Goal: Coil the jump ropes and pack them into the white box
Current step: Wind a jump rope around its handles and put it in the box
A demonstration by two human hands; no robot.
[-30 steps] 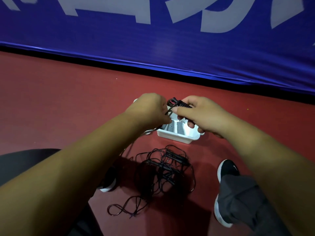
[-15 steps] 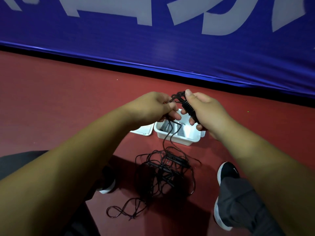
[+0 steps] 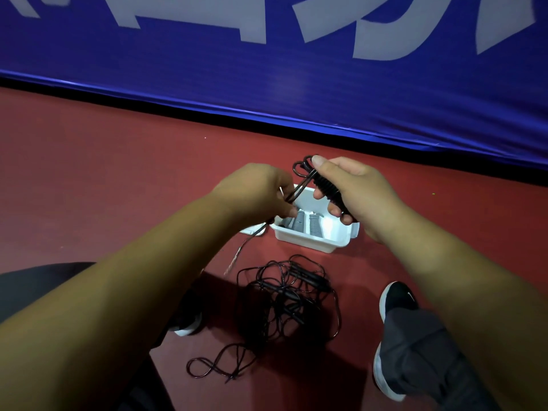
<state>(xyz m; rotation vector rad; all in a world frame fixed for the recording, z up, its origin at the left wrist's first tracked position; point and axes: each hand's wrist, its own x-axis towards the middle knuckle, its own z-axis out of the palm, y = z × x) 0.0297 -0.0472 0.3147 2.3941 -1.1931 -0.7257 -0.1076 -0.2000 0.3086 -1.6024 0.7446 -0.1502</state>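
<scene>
Nearest you, a tangled pile of black jump ropes [image 3: 284, 304] is lying on the red floor. Just beyond it, the white box [image 3: 308, 246] is holding grey handles [image 3: 299, 222]. Above the box, your right grip [image 3: 355, 197] is clasping a black ribbed handle [image 3: 326, 186] while your left grip [image 3: 255, 194] is pinching its cord [image 3: 299, 188]. You should be drawing even, taut loops, well clear of the tangle.
</scene>
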